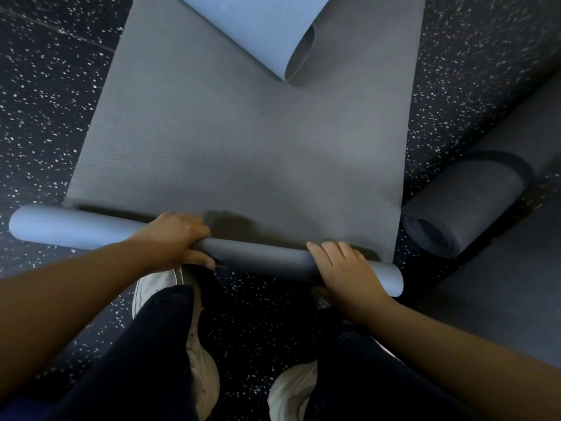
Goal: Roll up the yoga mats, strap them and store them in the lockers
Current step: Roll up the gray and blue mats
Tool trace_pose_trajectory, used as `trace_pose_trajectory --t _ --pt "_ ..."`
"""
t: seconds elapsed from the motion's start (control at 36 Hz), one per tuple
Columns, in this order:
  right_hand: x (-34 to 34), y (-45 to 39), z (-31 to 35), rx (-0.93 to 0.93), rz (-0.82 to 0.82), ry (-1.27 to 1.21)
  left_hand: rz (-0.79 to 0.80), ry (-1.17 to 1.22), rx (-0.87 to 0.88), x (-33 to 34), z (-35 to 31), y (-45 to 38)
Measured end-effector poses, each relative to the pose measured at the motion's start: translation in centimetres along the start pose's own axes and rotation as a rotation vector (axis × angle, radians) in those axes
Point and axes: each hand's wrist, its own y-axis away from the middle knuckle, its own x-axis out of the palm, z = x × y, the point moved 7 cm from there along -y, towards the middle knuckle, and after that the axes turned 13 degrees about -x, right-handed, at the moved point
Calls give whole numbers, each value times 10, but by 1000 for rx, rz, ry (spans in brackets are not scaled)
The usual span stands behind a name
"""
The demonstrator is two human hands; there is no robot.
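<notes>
A grey yoga mat (243, 141) lies flat on the floor in front of me. Its near end is wound into a thin roll (261, 253) that runs from the left edge to the right. My left hand (179, 238) grips the roll left of centre, fingers over the top and thumb underneath. Near the roll's right end my right hand (346, 268) grips it, fingers curled over it. The mat's far end (273, 34) is folded back, showing its light blue underside.
A dark grey mat (461, 205), loosely rolled, lies on the floor at the right, with another dark mat (498, 284) spread beside it. The floor (45, 101) is black with white speckles. My legs and white shoes (200, 381) are just behind the roll.
</notes>
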Motion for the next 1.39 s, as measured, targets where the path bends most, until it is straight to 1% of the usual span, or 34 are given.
trace_pose_trajectory --t 0.06,0.11,0.19,0.31,0.44,0.5,0.58,0.61,0.75,0.83,0.89,0.97,1.03,1.08,1.14,1.22,1.28,1.39 --pt "1 1 -2 9 -47 -72 42 26 -24 1 1 -1" --pt "3 0 -4 11 -59 -125 82 45 -77 1 4 0" --pt "5 -2 -11 26 -26 -164 57 -29 -64 -3 -2 0" --pt "6 -8 -19 4 -1 -155 25 -116 -20 -8 -7 -3" --pt "5 -14 -24 8 -11 -145 94 -153 -43 -4 -6 -6" --pt "6 -17 -26 19 12 -137 56 -128 -39 -6 -9 -6" --pt "9 -20 -30 39 33 -104 -72 -86 -44 -16 -11 -2" --pt "11 -21 -32 55 42 -92 -92 -92 -39 -18 -13 -1" --pt "14 -22 -35 90 78 -60 -5 -215 -69 -12 -15 -5" --pt "11 -18 -34 113 45 -109 -26 -169 -45 -14 -15 -7" --pt "4 -13 -33 119 -42 -129 -30 -160 -49 -15 -16 -8" --pt "-10 -3 -25 77 -245 54 -42 -159 -64 -18 -14 -11" --pt "-8 2 -16 16 -281 124 -43 -147 -89 -21 -11 -13" --pt "-6 5 -8 -10 -282 137 -32 -129 -125 -23 -7 -17" --pt "-2 7 -5 18 -264 139 -4 -125 -162 -25 -6 -21" --pt "3 6 -6 92 -162 103 13 -123 -217 -28 -5 -26" --pt "5 4 -8 119 -111 75 -8 -177 -235 -30 -7 -28" --pt "6 -3 -15 140 -60 32 -21 -174 -268 -27 -8 -29"
